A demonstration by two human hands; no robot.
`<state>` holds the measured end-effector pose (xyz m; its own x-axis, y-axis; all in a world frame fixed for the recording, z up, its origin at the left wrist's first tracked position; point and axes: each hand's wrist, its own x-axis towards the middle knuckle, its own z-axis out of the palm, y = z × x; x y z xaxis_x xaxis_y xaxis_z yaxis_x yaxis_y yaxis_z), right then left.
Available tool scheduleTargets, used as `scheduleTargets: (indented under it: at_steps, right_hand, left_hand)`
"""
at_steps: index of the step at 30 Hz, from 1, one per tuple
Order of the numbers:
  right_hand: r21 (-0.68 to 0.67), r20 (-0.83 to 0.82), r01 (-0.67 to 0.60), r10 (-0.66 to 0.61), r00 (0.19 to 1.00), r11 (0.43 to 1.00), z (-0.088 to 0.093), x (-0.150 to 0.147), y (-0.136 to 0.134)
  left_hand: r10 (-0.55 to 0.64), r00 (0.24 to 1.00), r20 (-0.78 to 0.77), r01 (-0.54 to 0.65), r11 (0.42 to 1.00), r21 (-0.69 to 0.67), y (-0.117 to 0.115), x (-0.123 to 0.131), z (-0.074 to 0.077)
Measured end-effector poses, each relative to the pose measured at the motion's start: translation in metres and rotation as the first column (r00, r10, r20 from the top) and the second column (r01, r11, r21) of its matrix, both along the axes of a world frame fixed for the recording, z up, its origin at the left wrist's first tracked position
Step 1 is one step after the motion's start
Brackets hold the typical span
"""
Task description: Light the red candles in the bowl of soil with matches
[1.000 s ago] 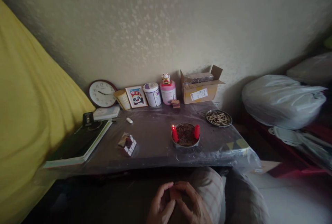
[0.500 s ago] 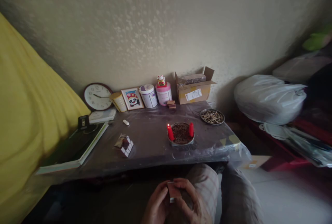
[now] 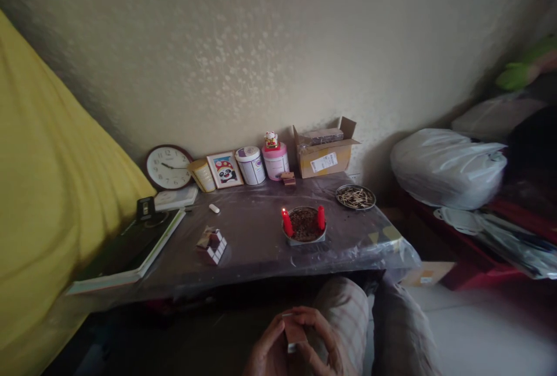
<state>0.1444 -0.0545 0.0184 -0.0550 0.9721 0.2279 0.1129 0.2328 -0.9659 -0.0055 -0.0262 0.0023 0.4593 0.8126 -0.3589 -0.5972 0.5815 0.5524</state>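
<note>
Low in front of the table, over my lap, a small brown-faced matchbox [image 3: 295,332] sits between both hands. My left hand [image 3: 266,348] grips its left side, and my right hand [image 3: 325,342] curls round its right side with fingers at the top and bottom ends. Beyond them on the table is a round dish [image 3: 307,241] filled with dark, soil-like grains. Two red candles stand in it: the left candle [image 3: 288,224] burns with a small flame, while the right candle [image 3: 321,218] shows no flame. Several matchboxes [image 3: 215,248] are grouped to the left.
A round plate [image 3: 357,208] of matchsticks rests at the table's right. Along the wall stand a clock [image 3: 169,168], a picture frame [image 3: 225,170], tubs [image 3: 250,166] and an open carton [image 3: 324,160]. A large book [image 3: 130,248] lies left, by a yellow curtain [image 3: 56,161].
Both hands and the matchbox sit slightly lower in view, and the scene has shifted a little with the head. The grip looks the same.
</note>
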Motion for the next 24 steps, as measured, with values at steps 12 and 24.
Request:
scheduleTargets:
  at_steps: [12,24]
  right_hand:
    - [0.055,-0.044,0.089,-0.087,0.995,0.995,-0.012,-0.006,0.001]
    - [0.088,0.098,0.151,-0.16,0.982,0.985,-0.018,-0.007,0.0]
  left_hand:
    - [0.027,0.999,0.017,-0.026,0.999,-0.031,0.001,0.006,0.005]
    - [0.034,0.999,0.042,-0.033,0.999,-0.017,0.002,0.01,-0.004]
